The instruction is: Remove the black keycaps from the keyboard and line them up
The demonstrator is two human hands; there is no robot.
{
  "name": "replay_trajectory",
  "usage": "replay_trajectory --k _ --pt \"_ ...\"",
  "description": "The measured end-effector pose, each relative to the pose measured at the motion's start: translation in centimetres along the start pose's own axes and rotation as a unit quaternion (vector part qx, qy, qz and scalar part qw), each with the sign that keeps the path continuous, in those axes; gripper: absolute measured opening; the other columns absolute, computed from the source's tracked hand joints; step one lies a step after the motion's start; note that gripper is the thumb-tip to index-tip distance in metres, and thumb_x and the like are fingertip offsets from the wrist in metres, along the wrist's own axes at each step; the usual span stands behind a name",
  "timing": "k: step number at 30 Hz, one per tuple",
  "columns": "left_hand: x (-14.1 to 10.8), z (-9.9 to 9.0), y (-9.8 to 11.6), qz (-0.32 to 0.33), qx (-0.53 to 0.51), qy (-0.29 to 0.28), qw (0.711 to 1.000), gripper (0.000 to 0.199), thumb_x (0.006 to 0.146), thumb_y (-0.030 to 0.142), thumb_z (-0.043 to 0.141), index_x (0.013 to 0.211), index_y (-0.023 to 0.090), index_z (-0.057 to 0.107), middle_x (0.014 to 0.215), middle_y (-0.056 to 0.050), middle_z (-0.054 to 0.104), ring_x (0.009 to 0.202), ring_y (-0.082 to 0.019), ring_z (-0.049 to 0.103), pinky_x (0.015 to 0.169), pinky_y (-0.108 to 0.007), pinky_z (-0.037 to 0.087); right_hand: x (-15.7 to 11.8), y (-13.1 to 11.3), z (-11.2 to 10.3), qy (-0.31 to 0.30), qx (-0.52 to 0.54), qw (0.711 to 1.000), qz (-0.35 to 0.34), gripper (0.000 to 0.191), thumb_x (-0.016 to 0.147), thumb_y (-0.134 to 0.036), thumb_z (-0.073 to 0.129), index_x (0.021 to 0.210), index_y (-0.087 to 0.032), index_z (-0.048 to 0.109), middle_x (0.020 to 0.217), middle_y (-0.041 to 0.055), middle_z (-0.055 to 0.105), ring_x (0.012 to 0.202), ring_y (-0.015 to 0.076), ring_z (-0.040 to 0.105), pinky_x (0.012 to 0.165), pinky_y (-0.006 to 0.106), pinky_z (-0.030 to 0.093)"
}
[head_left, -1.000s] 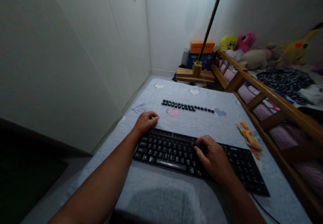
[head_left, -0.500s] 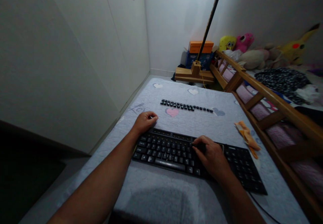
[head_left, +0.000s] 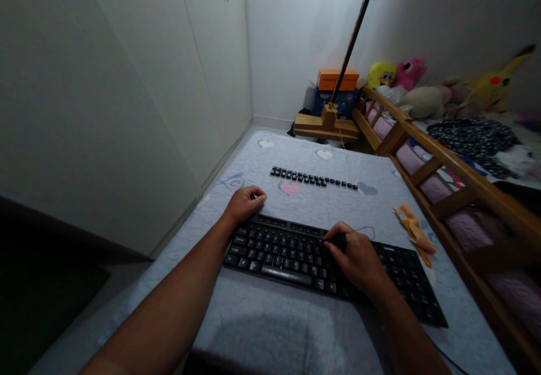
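A black keyboard [head_left: 287,276] lies on the heart-patterned cloth in front of me. My left hand [head_left: 246,203] rests by its far left corner, fingers curled in towards the thumb; whatever they may hold is hidden. Over the right part of the main keys, my right hand [head_left: 353,254] pinches a small dark tool with a thin wire loop [head_left: 367,231] sticking out behind the hand. It looks like a keycap puller. Its tip at the upper keys is mostly covered by my fingers. Beyond the keyboard, several loose black keycaps [head_left: 313,179] lie in two rows.
An orange cloth item [head_left: 414,234] lies right of the keyboard, whose cable [head_left: 443,353] runs to the lower right. A wooden bed rail [head_left: 465,164] borders the right side, with plush toys [head_left: 382,75] behind. White cabinet doors [head_left: 169,110] stand at left; a wooden stand [head_left: 327,121] is beyond.
The right hand has stayed at nearly the same keys, turning slightly, so the wire loop shows more clearly behind it. The left hand and the keycap rows look unchanged.
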State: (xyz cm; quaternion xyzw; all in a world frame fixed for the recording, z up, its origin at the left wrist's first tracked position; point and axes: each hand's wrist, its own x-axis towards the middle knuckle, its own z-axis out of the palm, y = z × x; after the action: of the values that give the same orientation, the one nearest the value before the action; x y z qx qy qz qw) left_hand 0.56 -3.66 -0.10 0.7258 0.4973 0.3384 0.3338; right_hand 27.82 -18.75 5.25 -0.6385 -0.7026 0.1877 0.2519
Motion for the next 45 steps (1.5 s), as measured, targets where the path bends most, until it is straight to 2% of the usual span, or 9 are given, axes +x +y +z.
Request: replay_trajectory --k 7,21,35,40,45 --pt "0.1 0.0 -0.2 0.004 0.009 -0.007 1.000 0.027 0.076 0.038 0.056 0.079 0.015 0.070 0.076 -0.004 0.070 0.070 -0.017 0.061 0.066 -0.027 0.046 0.1 -0.3 -0.4 -0.007 0.015 1.000 0.009 0.005 0.078 -0.020 0.055 0.080 -0.020 0.059 0.073 0.0016 0.067 0.070 0.0173 0.063 0.067 0.029 0.046" --pt "-0.3 -0.3 1.0 -0.003 0.065 -0.035 0.997 0.031 0.075 0.040 0.055 0.083 0.015 0.071 0.079 -0.004 0.071 0.072 -0.019 0.062 0.069 -0.028 0.046 0.2 -0.1 -0.5 -0.015 0.042 0.999 0.026 0.004 0.078 -0.022 0.055 0.080 -0.020 0.059 0.074 0.0020 0.066 0.070 0.0170 0.062 0.068 0.028 0.046" --pt "-0.2 -0.2 0.5 0.005 0.058 -0.025 0.998 0.029 0.077 0.039 0.055 0.082 0.015 0.071 0.077 -0.003 0.070 0.069 -0.017 0.061 0.067 -0.027 0.046 0.7 0.5 -0.6 -0.030 0.069 0.996 0.051 0.006 0.078 -0.024 0.056 0.082 -0.020 0.059 0.073 0.0011 0.066 0.069 0.0170 0.062 0.067 0.028 0.044" --pt "-0.1 -0.1 0.5 0.006 0.042 -0.007 0.999 0.028 0.077 0.038 0.055 0.080 0.015 0.070 0.076 -0.003 0.070 0.069 -0.017 0.062 0.068 -0.027 0.046 1.3 0.7 -1.1 -0.054 0.087 0.993 0.062 0.007 0.078 -0.025 0.058 0.083 -0.020 0.059 0.074 0.0012 0.066 0.071 0.0173 0.062 0.068 0.029 0.045" --pt "0.1 0.0 0.4 0.010 0.038 0.021 0.999 0.026 0.079 0.037 0.055 0.079 0.015 0.069 0.074 -0.002 0.068 0.065 -0.015 0.059 0.066 -0.027 0.046 2.1 0.2 -1.5 -0.035 0.095 0.994 0.048 0.007 0.078 -0.025 0.059 0.083 -0.020 0.060 0.074 0.0006 0.066 0.071 0.0167 0.062 0.068 0.028 0.045"
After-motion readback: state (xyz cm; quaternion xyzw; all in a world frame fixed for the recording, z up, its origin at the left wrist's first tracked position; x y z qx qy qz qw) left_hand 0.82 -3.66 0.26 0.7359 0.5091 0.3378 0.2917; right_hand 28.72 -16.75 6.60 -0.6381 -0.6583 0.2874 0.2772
